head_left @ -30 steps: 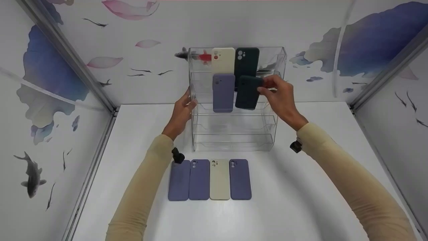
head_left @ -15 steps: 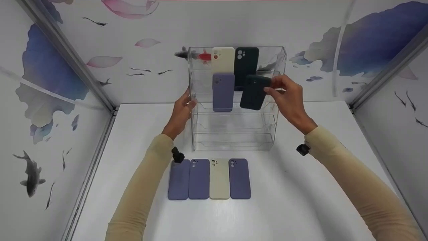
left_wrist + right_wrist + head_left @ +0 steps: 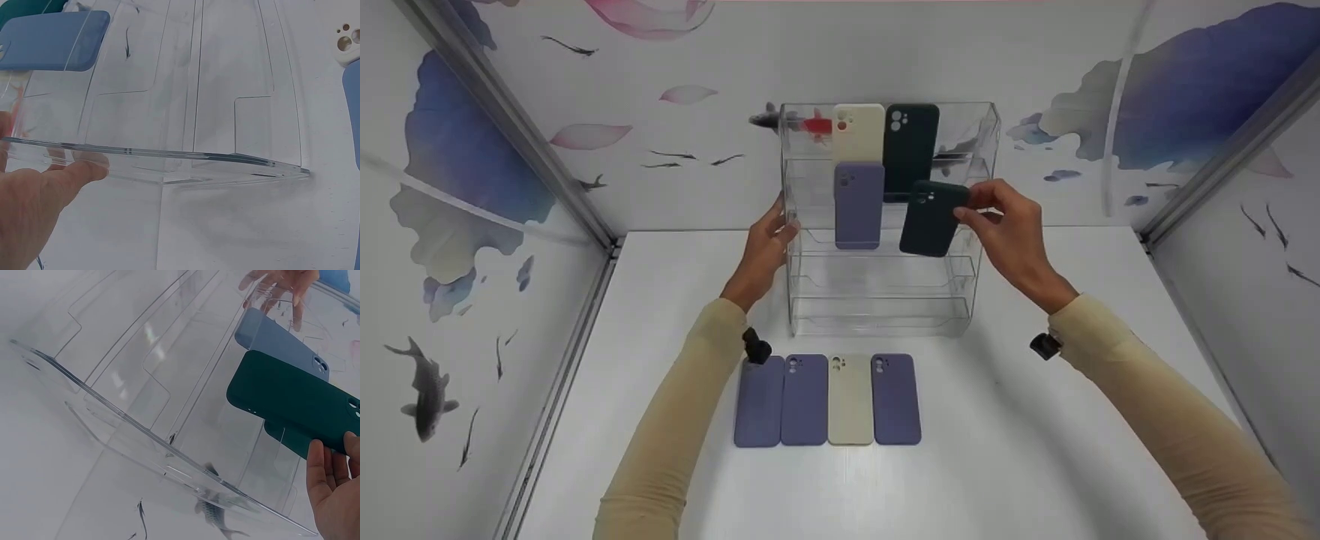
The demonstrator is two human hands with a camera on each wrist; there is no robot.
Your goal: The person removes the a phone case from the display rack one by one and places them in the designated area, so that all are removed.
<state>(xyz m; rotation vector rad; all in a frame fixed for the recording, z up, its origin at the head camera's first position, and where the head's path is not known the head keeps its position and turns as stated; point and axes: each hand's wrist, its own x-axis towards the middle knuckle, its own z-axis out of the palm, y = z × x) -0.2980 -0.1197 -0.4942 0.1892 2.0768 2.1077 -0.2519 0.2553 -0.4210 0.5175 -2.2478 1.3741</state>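
Observation:
In the head view my right hand (image 3: 1014, 236) pinches a dark green phone case (image 3: 934, 219) by its upper right edge. The case tilts slightly, in front of the clear acrylic display rack (image 3: 877, 306). My left hand (image 3: 760, 251) grips the rack's left side, thumb near the front edge; the left wrist view shows the thumb (image 3: 90, 167) against the clear side panel. A cream phone case (image 3: 857, 133) and another dark green case (image 3: 911, 150) stand on the top tier. Below the cream one stands a purple case (image 3: 858, 206).
Before the rack, a row of phone cases lies on the white table (image 3: 997, 465): several purple, including one purple case (image 3: 897, 401), and one cream case (image 3: 850, 401). Patterned panels with metal frame posts (image 3: 514, 135) enclose the table at the back and sides.
My right hand has moved the dark green case rightward, away from the purple case, then slightly lower. The left hand stays at the rack's side.

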